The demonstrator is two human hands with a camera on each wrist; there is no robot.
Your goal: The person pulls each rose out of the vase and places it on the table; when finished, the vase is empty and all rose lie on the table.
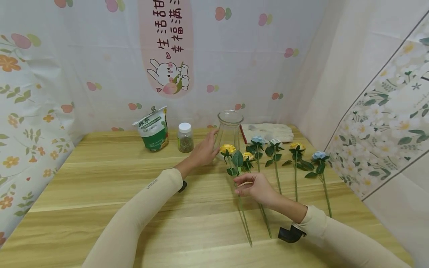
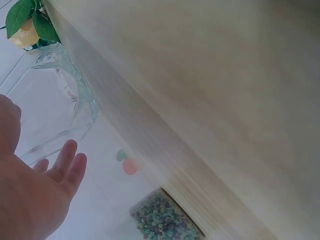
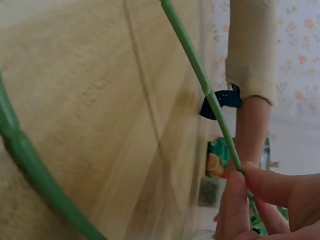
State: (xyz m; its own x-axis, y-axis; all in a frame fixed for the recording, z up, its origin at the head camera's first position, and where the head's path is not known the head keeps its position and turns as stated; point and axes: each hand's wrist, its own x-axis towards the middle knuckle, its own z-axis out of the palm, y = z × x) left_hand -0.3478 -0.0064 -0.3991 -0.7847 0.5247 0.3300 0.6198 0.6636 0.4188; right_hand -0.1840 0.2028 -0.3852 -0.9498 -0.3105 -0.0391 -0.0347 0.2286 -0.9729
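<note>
My right hand pinches the green stem of a yellow rose between thumb and fingers. In the right wrist view this stem slants through the fingertips, above the wood. Its bloom overlaps the lower part of a clear glass vase standing upright near the back of the table. At the vase's left side is my left hand, its fingers extended along the glass. The left wrist view shows those fingers loosely spread beside the vase.
Several more roses lie to the right: a yellow rose, a blue rose, a white rose and others. Behind them are white gloves. A green and white pouch and a white-capped jar stand left of the vase.
</note>
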